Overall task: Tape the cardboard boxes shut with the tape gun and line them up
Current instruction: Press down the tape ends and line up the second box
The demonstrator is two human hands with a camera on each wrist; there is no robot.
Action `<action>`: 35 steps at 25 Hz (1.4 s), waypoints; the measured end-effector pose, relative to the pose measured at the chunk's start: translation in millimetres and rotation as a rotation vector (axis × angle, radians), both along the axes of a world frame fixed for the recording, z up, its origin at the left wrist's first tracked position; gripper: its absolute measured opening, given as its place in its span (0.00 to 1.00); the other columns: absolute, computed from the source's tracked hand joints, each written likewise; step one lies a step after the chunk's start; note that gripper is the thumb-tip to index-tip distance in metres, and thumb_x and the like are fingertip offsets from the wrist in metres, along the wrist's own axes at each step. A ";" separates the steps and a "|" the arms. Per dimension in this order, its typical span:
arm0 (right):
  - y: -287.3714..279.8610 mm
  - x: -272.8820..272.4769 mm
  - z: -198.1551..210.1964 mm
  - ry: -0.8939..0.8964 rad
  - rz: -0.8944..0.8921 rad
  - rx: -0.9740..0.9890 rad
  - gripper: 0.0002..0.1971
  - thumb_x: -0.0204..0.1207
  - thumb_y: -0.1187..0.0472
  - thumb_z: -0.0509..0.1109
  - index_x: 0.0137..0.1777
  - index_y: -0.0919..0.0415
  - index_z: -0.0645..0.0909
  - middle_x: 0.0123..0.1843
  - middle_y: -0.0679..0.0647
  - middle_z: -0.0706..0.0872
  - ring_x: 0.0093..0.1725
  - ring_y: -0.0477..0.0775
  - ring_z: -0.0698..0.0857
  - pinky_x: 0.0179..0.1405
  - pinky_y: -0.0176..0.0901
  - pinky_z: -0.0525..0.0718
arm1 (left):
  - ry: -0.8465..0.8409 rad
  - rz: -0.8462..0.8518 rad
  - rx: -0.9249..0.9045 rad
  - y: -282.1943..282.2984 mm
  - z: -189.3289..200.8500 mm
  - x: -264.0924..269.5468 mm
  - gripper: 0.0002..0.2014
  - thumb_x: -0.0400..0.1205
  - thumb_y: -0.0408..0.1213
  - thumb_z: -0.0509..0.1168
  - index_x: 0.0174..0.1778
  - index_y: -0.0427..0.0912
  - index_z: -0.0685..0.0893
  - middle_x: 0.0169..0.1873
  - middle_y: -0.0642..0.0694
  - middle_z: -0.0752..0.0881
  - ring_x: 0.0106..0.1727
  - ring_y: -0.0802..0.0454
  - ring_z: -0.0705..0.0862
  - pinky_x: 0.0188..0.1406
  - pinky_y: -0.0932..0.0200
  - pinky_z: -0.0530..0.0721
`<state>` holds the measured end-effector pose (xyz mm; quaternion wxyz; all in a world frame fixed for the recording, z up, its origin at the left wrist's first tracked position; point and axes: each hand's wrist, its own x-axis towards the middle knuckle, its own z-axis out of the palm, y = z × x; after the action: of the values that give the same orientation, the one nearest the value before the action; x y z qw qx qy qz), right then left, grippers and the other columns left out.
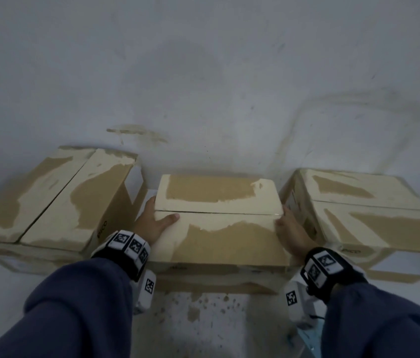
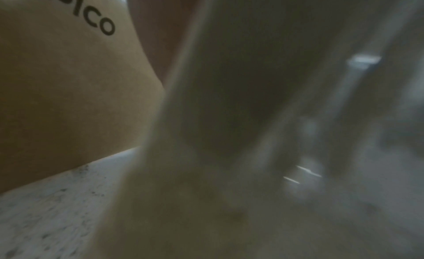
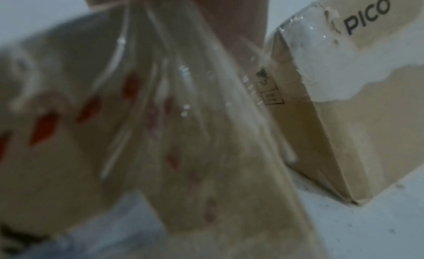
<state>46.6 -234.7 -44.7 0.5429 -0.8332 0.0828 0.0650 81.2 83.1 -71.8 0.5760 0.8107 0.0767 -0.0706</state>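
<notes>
Three cardboard boxes with torn pale patches stand in a row on the floor. The middle box (image 1: pixel 219 236) has its flaps down, with a thin seam across the top. My left hand (image 1: pixel 154 220) presses on its left side, with the thumb lying flat on the top. My right hand (image 1: pixel 291 228) presses flat against its right side. In the right wrist view, shiny clear tape runs down the middle box's side (image 3: pixel 137 136), which has red marks on it. No tape gun is in view.
The left box (image 1: pixel 56 200) sits angled, close beside my left hand, and shows its PICO print (image 2: pixel 69 90). The right box (image 1: pixel 374 215) stands just past my right hand (image 3: pixel 344 118). White speckled floor (image 1: pixel 203 86) stretches beyond. A pale blue object (image 1: pixel 307 339) lies by my right forearm.
</notes>
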 end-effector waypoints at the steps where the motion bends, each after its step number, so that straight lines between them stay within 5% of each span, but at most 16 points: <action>1: -1.1 0.6 -1.1 0.007 0.010 -0.018 0.17 0.81 0.69 0.50 0.67 0.54 0.66 0.60 0.60 0.79 0.53 0.55 0.81 0.51 0.50 0.82 | 0.003 0.043 -0.014 -4.2 2.4 -0.4 0.39 0.72 0.50 0.75 0.76 0.45 0.65 0.67 0.45 0.79 0.62 0.43 0.80 0.64 0.42 0.80; 4: -2.8 -4.2 0.4 0.000 0.002 -0.134 0.18 0.80 0.65 0.52 0.69 0.54 0.67 0.57 0.60 0.78 0.51 0.57 0.79 0.53 0.54 0.80 | 0.021 0.136 -0.034 -8.4 6.8 -10.7 0.29 0.77 0.39 0.71 0.70 0.36 0.67 0.59 0.45 0.77 0.55 0.45 0.79 0.55 0.50 0.79; 7: -2.8 -23.3 -2.3 -0.082 -0.104 -0.167 0.12 0.84 0.61 0.56 0.64 0.57 0.75 0.56 0.57 0.80 0.49 0.53 0.78 0.48 0.45 0.74 | -0.011 0.146 -0.187 -4.7 11.8 -36.3 0.23 0.81 0.36 0.66 0.71 0.36 0.70 0.65 0.44 0.78 0.57 0.47 0.78 0.57 0.51 0.78; 9: -0.9 -46.2 -8.0 -0.090 -0.132 -0.042 0.13 0.85 0.54 0.57 0.64 0.55 0.76 0.58 0.51 0.80 0.52 0.50 0.79 0.51 0.44 0.77 | -0.064 0.057 -0.256 -4.2 8.4 -61.2 0.24 0.83 0.36 0.63 0.75 0.43 0.68 0.62 0.53 0.78 0.59 0.55 0.78 0.62 0.54 0.73; 12: -1.6 -61.4 -25.5 -0.013 -0.221 0.239 0.25 0.81 0.44 0.60 0.75 0.52 0.72 0.69 0.49 0.78 0.67 0.54 0.77 0.71 0.58 0.75 | -0.159 0.058 -0.254 -11.7 -0.7 -81.4 0.32 0.79 0.41 0.68 0.79 0.46 0.66 0.68 0.54 0.75 0.68 0.58 0.74 0.69 0.56 0.69; 15: -5.1 -59.1 -35.6 0.029 -0.248 0.321 0.38 0.69 0.36 0.69 0.77 0.51 0.70 0.75 0.50 0.76 0.73 0.56 0.74 0.75 0.64 0.71 | -0.169 0.126 -0.246 -21.1 -0.4 -79.9 0.26 0.83 0.31 0.63 0.78 0.44 0.67 0.65 0.50 0.75 0.65 0.56 0.72 0.64 0.60 0.70; 19: -16.0 -66.7 -27.3 0.038 -0.056 0.353 0.41 0.56 0.54 0.72 0.75 0.50 0.69 0.67 0.49 0.82 0.65 0.53 0.79 0.57 0.50 0.80 | -0.168 0.127 -0.251 -18.4 0.4 -80.8 0.24 0.83 0.33 0.62 0.77 0.43 0.69 0.61 0.50 0.75 0.64 0.51 0.74 0.63 0.57 0.72; 22: -25.2 -81.8 -38.3 0.053 -0.055 0.316 0.39 0.68 0.56 0.77 0.78 0.47 0.63 0.70 0.47 0.78 0.65 0.50 0.78 0.48 0.40 0.78 | -0.212 0.269 -0.270 -13.6 -13.4 -94.5 0.16 0.81 0.31 0.65 0.65 0.38 0.76 0.56 0.44 0.80 0.62 0.42 0.80 0.47 0.59 0.84; 24: -25.0 -90.0 -48.7 -0.023 -0.164 0.202 0.35 0.71 0.52 0.76 0.77 0.48 0.66 0.69 0.48 0.79 0.66 0.52 0.78 0.53 0.45 0.82 | -0.223 0.324 -0.346 -15.8 -19.6 -107.3 0.17 0.79 0.26 0.66 0.64 0.35 0.76 0.55 0.41 0.81 0.60 0.41 0.80 0.39 0.69 0.87; 26: -17.8 -98.5 -52.1 -0.091 -0.248 0.170 0.28 0.74 0.54 0.74 0.74 0.49 0.72 0.62 0.48 0.84 0.61 0.53 0.82 0.57 0.54 0.85 | -0.213 0.326 -0.362 -18.5 -26.6 -114.0 0.21 0.78 0.24 0.67 0.67 0.33 0.76 0.57 0.41 0.81 0.60 0.44 0.80 0.48 0.66 0.87; 29: -7.7 -107.0 -46.2 -0.140 -0.311 0.340 0.23 0.75 0.61 0.72 0.70 0.49 0.75 0.53 0.44 0.85 0.53 0.48 0.84 0.52 0.50 0.85 | -0.197 0.346 -0.374 -21.4 -25.1 -118.9 0.22 0.77 0.26 0.68 0.69 0.33 0.76 0.59 0.41 0.81 0.61 0.47 0.79 0.64 0.51 0.78; 33: -8.2 -114.2 -54.1 -0.124 -0.389 0.564 0.26 0.77 0.61 0.70 0.75 0.53 0.71 0.64 0.52 0.82 0.62 0.54 0.82 0.60 0.52 0.81 | -0.129 0.418 -0.444 -18.9 -32.6 -127.2 0.20 0.80 0.33 0.67 0.69 0.38 0.78 0.58 0.42 0.83 0.61 0.46 0.81 0.67 0.47 0.78; 35: -7.0 -116.8 -59.4 -0.170 -0.499 0.605 0.18 0.77 0.64 0.70 0.67 0.60 0.76 0.63 0.60 0.82 0.62 0.59 0.82 0.63 0.54 0.80 | -0.087 0.470 -0.480 -18.3 -37.8 -127.7 0.19 0.80 0.38 0.67 0.67 0.42 0.80 0.59 0.42 0.84 0.63 0.44 0.82 0.68 0.43 0.78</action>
<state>-70.2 -241.8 -104.2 0.7677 -0.5925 0.2144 -0.1167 -46.5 64.7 -109.6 0.7536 0.6145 0.2181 0.0829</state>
